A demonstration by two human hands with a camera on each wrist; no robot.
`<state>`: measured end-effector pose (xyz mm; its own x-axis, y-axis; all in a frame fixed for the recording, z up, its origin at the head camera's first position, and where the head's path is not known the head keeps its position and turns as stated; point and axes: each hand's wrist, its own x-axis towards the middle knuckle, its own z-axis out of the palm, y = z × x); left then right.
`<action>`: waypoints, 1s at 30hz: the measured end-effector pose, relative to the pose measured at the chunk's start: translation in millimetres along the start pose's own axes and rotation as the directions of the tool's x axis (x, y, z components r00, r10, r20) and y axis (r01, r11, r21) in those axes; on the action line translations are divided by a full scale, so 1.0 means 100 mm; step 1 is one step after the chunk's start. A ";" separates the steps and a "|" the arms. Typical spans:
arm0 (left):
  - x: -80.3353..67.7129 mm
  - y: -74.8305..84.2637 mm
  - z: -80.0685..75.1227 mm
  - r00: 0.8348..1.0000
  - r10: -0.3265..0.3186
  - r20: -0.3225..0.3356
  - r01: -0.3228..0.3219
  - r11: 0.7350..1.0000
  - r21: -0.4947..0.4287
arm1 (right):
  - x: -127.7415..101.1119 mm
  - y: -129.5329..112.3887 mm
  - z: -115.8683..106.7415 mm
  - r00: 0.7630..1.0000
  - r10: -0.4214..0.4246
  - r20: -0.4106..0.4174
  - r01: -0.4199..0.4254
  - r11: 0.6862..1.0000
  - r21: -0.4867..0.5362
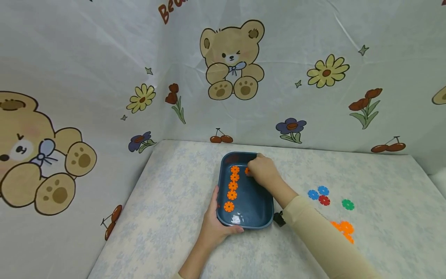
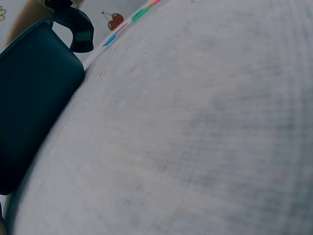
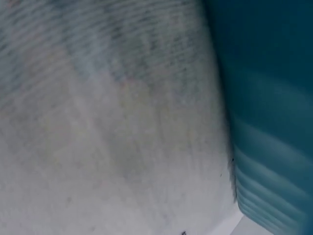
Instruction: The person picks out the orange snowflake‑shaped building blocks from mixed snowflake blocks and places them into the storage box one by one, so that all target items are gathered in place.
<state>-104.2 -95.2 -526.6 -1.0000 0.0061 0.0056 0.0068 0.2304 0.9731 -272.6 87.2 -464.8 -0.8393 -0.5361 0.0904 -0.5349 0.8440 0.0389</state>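
Note:
A dark blue rectangular tray (image 1: 245,209) lies on the table. My left hand (image 1: 212,228) grips its near left corner, thumb along the near rim and fingers against the left side. Down the tray's left half runs a column of several orange notched discs (image 1: 232,185). My right hand (image 1: 265,171) reaches over the right side into the far right part, fingers curled at one more orange notched disc (image 1: 247,171), mostly hidden by the fingertips. The tray's outer wall shows in the left wrist view (image 2: 36,98) and right wrist view (image 3: 274,107); neither shows the fingers at work.
On the table (image 1: 390,201) right of the tray lie blue discs (image 1: 323,190), a red disc (image 1: 324,200) and a green disc (image 1: 347,204). Several loose orange discs (image 1: 346,227) are partly behind the right sleeve (image 1: 324,240). A bear-printed cloth (image 1: 296,35) hangs behind.

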 end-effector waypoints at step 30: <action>0.01 -0.01 0.00 1.000 0.017 0.002 -0.017 1.000 0.000 | -0.98 0.45 -0.50 0.988 0.118 -0.097 -0.075 0.926 0.369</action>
<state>-104.7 -95.0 -527.4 -0.9997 0.0123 0.0216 0.0239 0.2307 0.9727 -209.7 178.8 -422.1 -0.8834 -0.4283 0.1902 -0.4686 0.8163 -0.3379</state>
